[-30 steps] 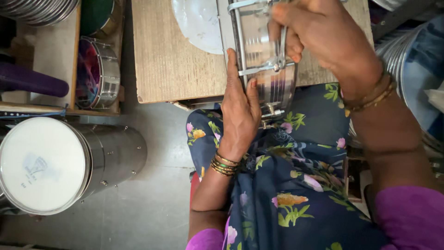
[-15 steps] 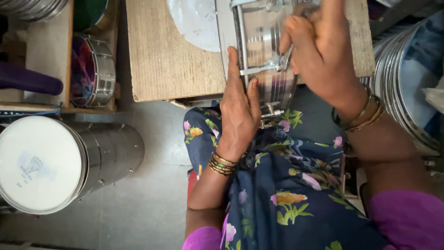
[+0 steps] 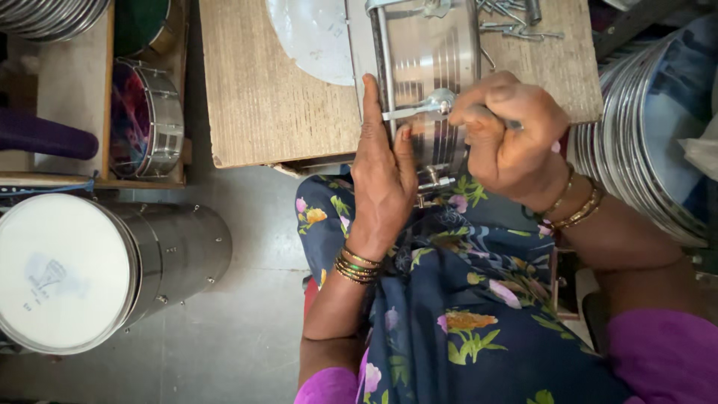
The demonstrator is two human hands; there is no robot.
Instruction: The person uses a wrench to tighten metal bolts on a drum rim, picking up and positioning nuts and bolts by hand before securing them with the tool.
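A shiny steel drum [image 3: 430, 52] lies on its side, resting between a wooden board [image 3: 262, 82] and my lap in blue flowered cloth. My left hand [image 3: 381, 179] lies flat along the drum's left side with fingers straight, bracing it. My right hand [image 3: 508, 142] is closed around a small tool, whose tip meets a metal tension lug [image 3: 420, 111] on the drum wall. The tool itself is mostly hidden in my fist. Both wrists wear bangles.
A white drum skin [image 3: 314, 34] lies on the board, with loose bolts [image 3: 508, 19] at its far end. A large steel drum [image 3: 75, 273] lies on the floor at left, with a smaller drum [image 3: 146, 120] on a shelf above it. Stacked metal hoops [image 3: 636, 150] stand at right.
My right hand has come down from the drum's far end to the lug at its middle. The left hand has stayed pressed on the drum's side.
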